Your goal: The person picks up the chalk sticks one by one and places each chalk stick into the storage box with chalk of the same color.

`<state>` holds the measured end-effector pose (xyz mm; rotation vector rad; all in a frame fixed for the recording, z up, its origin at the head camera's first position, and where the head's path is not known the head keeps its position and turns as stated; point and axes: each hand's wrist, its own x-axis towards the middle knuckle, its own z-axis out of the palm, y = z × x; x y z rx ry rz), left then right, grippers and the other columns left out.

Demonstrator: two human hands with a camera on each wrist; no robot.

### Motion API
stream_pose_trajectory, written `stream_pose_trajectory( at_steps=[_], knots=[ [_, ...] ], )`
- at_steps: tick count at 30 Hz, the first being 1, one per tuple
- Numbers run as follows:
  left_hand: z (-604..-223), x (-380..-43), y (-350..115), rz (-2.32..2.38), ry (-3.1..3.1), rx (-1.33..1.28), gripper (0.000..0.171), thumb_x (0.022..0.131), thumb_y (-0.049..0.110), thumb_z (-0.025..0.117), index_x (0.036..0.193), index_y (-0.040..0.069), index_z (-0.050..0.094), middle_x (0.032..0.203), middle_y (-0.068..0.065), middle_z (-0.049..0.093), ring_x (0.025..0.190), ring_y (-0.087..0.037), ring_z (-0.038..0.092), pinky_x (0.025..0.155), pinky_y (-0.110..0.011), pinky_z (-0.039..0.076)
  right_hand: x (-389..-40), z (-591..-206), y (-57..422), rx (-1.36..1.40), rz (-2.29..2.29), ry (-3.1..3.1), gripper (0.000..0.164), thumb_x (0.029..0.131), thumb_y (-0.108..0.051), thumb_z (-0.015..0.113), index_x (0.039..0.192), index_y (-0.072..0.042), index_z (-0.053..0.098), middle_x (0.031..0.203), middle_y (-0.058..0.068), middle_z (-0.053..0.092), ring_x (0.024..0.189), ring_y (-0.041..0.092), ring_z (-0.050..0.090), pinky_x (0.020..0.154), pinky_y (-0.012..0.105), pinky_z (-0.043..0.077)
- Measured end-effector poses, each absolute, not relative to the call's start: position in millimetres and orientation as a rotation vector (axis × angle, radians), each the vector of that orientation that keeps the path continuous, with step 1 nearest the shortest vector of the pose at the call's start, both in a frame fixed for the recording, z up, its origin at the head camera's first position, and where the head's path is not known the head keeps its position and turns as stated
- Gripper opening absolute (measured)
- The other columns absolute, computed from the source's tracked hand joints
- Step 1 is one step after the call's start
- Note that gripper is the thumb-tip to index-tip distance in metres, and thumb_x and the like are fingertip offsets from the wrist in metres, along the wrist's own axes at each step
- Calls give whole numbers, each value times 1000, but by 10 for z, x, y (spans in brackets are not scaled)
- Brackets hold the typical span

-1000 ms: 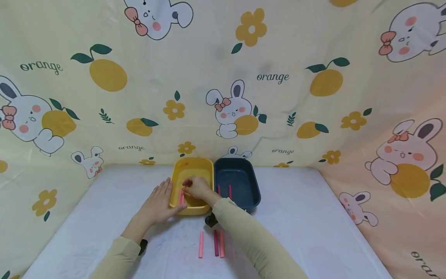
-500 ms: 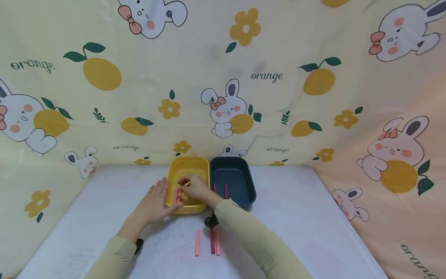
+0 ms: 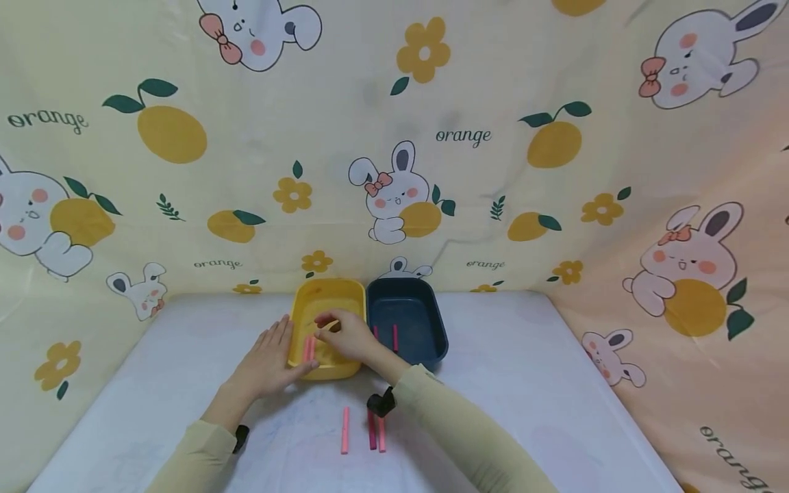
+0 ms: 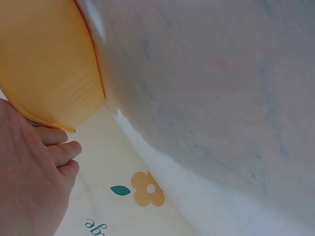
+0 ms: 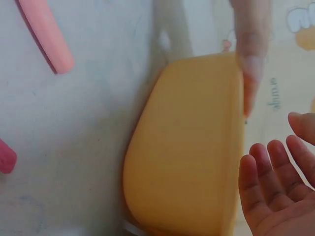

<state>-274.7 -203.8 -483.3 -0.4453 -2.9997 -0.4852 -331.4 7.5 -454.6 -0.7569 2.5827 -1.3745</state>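
My left hand (image 3: pixel 264 363) rests on the left rim of the yellow bin (image 3: pixel 331 284), fingers straight along its side and thumb over the front corner. In the left wrist view its fingertips touch the bin's outer wall (image 4: pixel 59 69). Two slim light-pink sticks (image 3: pixel 307 349) lie side by side in the bin, near that thumb. Above the bin hovers my right hand (image 3: pixel 348 335), fingers loosely bent and nothing seen between them. The right wrist view shows those fingers (image 5: pixel 278 172) apart, by the bin's rim.
A dark blue bin (image 3: pixel 439 329) stands against the yellow one, with red-pink sticks (image 3: pixel 395 337) inside, partly behind the right arm. On the white table in front lie a light-pink stick (image 3: pixel 345 430), a dark magenta stick (image 3: pixel 372 431) and another pink stick (image 3: pixel 382 436).
My right fingers have drawn slightly up and right from the pink sticks in the yellow bin. The left hand keeps its place on the rim. The whole head view has shifted a little.
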Motion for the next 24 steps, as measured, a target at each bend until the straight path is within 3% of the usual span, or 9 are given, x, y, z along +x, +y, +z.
stream_pose_trajectory(
  at_steps=[10, 24],
  knots=[
    [-4810, -2726, -2027, -487, -3002, -445, 111, 96, 71, 54, 158, -15, 20, 168, -33, 16, 153, -51, 22, 124, -63, 19, -3048, -4333, 281, -706, -1491, 2597, 29, 101, -29, 71, 126, -16, 72, 119, -6, 71, 103, 12, 66, 83, 25, 58],
    [-4806, -2717, -2020, -499, -2997, -453, 113, 96, 73, 52, 158, -16, 20, 167, -34, 16, 153, -52, 21, 124, -64, 19, -2738, -4273, 679, -675, -1553, 2642, 25, 100, -30, 72, 122, -16, 71, 113, -5, 68, 95, 14, 63, 76, 23, 58]
  ],
)
